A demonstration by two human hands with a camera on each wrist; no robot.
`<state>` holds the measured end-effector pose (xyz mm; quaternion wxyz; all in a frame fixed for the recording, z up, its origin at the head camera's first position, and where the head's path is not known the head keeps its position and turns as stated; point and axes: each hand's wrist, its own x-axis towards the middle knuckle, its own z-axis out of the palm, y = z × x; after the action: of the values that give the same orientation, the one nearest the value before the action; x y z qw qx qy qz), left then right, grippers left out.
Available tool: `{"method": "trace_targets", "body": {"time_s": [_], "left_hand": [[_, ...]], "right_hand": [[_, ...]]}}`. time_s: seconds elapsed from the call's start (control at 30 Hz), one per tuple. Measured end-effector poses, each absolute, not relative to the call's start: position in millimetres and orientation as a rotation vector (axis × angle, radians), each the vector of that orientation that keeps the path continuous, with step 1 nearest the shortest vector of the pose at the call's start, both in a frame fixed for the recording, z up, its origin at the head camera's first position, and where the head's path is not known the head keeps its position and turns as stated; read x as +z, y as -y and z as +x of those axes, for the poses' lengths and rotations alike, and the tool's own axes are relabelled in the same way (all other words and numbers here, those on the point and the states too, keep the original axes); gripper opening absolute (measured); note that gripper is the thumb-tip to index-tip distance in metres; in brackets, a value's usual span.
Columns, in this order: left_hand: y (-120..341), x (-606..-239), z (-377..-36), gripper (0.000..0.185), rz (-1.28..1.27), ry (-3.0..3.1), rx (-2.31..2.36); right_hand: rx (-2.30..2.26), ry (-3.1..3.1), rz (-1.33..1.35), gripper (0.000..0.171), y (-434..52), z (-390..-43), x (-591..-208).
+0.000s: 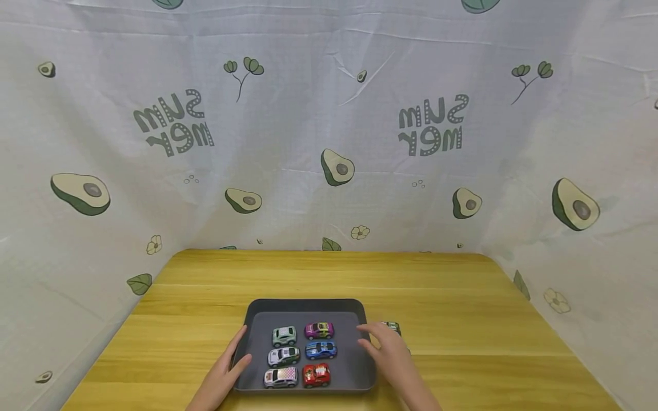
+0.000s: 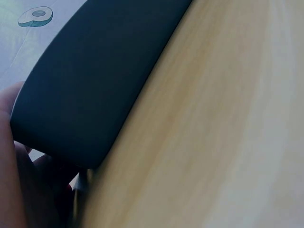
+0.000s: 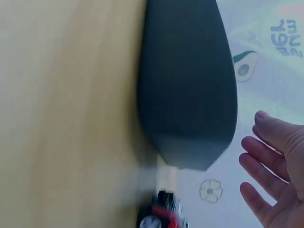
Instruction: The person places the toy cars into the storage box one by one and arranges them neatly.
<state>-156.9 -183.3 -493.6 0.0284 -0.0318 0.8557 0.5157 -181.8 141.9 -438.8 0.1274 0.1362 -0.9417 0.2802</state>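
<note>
A dark grey tray (image 1: 346,362) rests on the table with several small toy cars in two columns. The left column has a mint car (image 1: 284,336), a white-and-green car (image 1: 283,357) and a silver car with a pink checked roof (image 1: 280,377). Beside it are a purple car (image 1: 319,330), a blue car (image 1: 321,349) and a red car (image 1: 316,375). My left hand (image 1: 224,371) grips the tray's left wall, thumb over the rim. Over the right rim hovers my right hand (image 1: 389,351), fingers spread, holding nothing.
Just right of the tray, another toy car (image 1: 393,326) is partly hidden behind the right hand. A red-and-black toy car (image 3: 164,213) shows low in the right wrist view. Behind the wooden table (image 1: 462,319) hangs a white curtain (image 1: 288,125) with avocado prints.
</note>
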Motion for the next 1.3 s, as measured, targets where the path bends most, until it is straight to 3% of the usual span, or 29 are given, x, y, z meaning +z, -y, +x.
{"method": "trace_targets", "body": {"time_s": [0.7,1.3], "left_hand": [[183.9,-493.0,-156.1,0.066,-0.091,-2.646,1.594],[184.1,-490.8,-154.1,0.065,-0.062,-2.658,1.602]], "right_hand": [[0.879,2.931,0.228,0.028,-190.1,-159.0,-449.6],[0.765,2.977,0.398,0.037,-212.6,-150.5,-462.8]]}}
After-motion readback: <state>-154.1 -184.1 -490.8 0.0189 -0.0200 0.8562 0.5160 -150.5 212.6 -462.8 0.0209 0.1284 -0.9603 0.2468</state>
